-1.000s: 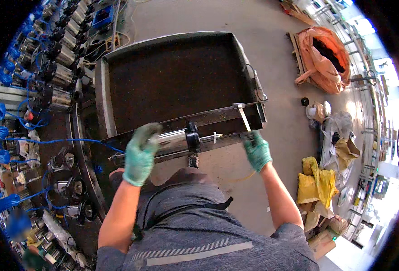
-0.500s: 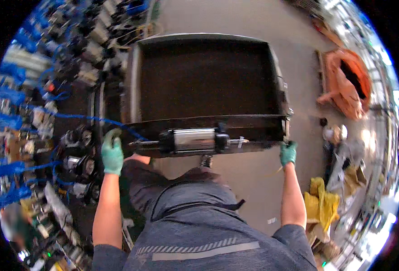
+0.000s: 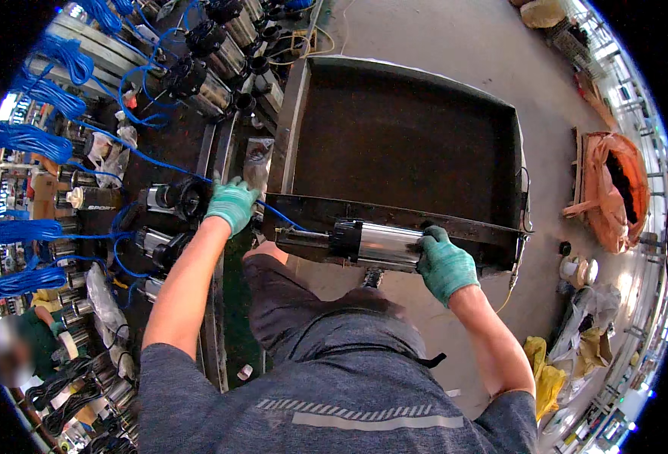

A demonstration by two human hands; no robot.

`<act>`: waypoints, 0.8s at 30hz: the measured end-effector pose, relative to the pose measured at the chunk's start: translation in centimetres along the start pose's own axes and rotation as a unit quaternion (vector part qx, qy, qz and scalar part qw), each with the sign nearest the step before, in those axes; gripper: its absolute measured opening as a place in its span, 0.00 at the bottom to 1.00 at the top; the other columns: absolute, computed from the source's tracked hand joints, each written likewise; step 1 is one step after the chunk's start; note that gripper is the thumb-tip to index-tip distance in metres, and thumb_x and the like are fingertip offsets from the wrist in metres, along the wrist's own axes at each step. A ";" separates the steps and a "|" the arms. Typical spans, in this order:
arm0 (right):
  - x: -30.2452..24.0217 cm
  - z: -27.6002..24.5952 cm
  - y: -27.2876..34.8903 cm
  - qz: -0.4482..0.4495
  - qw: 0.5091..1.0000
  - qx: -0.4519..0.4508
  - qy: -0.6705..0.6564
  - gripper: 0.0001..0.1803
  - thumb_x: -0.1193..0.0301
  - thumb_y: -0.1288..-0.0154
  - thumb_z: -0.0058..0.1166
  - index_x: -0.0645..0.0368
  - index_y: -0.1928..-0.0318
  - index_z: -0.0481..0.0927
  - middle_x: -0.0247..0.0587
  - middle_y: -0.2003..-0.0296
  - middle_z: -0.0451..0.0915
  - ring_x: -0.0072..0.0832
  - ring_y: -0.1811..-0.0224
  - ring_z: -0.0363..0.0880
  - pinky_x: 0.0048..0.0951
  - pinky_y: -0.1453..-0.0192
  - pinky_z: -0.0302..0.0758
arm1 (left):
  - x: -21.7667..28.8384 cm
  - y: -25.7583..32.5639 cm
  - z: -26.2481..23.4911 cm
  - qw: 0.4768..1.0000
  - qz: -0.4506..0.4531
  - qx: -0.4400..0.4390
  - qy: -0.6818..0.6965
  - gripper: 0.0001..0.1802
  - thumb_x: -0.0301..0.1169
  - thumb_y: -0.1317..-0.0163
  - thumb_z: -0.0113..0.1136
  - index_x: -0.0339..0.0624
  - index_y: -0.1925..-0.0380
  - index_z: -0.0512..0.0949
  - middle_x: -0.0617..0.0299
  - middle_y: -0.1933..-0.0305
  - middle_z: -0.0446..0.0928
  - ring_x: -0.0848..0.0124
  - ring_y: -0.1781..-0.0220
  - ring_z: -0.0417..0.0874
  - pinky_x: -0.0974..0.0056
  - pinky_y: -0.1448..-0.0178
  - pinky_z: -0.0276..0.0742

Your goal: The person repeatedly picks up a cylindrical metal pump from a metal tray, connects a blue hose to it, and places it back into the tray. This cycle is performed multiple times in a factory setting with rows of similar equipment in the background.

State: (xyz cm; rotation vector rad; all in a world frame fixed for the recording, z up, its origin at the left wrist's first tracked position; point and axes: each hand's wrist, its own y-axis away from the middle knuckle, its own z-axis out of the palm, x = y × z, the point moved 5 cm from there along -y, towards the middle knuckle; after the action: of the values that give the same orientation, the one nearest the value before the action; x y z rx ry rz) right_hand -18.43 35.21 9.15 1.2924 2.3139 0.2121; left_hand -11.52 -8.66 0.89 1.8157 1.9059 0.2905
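A silver cylindrical motor (image 3: 388, 245) with black ends lies along the near ledge of a dark rectangular tank (image 3: 406, 211). My right hand (image 3: 447, 266), in a green glove, is wrapped over the motor's right end. From the motor's left side a blue cable (image 3: 282, 217) runs up and left toward the rack. My gloved left hand (image 3: 232, 205) is closed over that cable at the tank's left corner; its fingertips are partly hidden. A metal shaft (image 3: 303, 237) sticks out of the motor's left end.
To the left, a rack holds several similar motors (image 3: 207, 89) and coiled blue cables (image 3: 45, 94). A person (image 3: 42, 333) is at the lower left. On the right floor stand an orange sack (image 3: 602, 189) and yellow bags (image 3: 543, 378). A thin cord hangs at the tank's right side.
My left hand has moved from open beside the tank onto the blue cable. My right hand has left the tank's right corner for the motor's right end. The view has shifted left.
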 end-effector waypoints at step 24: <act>10.1 -5.8 -16.6 0.136 0.984 0.004 0.116 0.17 0.62 0.33 0.56 0.53 0.47 0.80 0.52 0.48 0.85 0.54 0.44 0.83 0.51 0.42 0.79 | 9.9 -5.6 -6.6 0.966 0.101 0.218 0.098 0.15 0.35 0.37 0.61 0.53 0.51 0.84 0.60 0.59 0.83 0.58 0.54 0.84 0.47 0.45 0.73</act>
State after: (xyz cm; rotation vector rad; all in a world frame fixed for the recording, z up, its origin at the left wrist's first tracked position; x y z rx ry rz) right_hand -38.26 35.16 4.99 1.6641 2.3168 0.4667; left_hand -19.52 1.68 1.92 2.3548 2.0396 0.1242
